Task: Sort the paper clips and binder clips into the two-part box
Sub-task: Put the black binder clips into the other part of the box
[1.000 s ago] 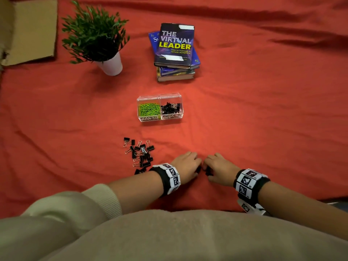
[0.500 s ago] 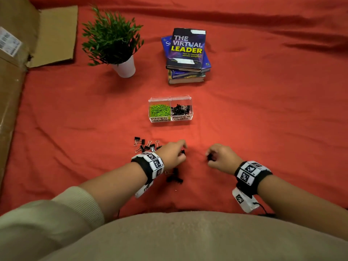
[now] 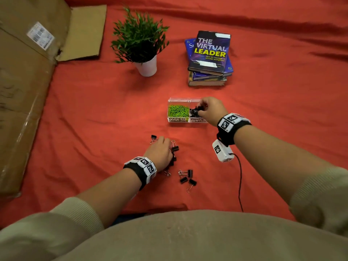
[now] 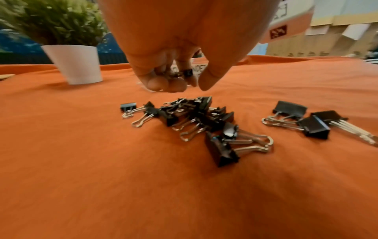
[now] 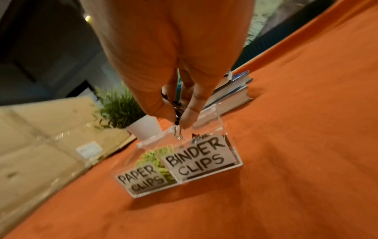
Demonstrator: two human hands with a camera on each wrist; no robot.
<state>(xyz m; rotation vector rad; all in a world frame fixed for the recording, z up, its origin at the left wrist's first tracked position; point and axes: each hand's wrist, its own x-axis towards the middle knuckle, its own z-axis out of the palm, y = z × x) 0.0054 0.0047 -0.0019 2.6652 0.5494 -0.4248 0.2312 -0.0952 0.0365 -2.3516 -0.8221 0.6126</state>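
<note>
The right hand (image 3: 211, 110) is over the box (image 3: 178, 99), above the side marked for binder clips, and its fingers (image 5: 189, 113) pinch a small bunch of black clips (image 5: 177, 113) that hang just over that open side. To do this step well, I think the hand should go a bit lower, stay on the side away from the green paper clips (image 3: 178, 111), and then let go so nothing bounces out or falls in with the green ones. The left hand (image 3: 160, 152) is nearer the person than the box, over the pile of binder clips (image 4: 196, 116) on the red cloth (image 3: 94, 129). Its fingers (image 4: 157, 82) are curled in and seem to hold a few clips already, just above the pile. The head view shows both hands at once and a few stray clips (image 3: 186, 178) lying apart from the pile. It hides what the left hand's fingers do. The left wrist view shows those fingers from below and the pile up close. The right wrist view shows the two labels on the box and the wire handles hanging from the pinch, which look tiny from the head.
</note>
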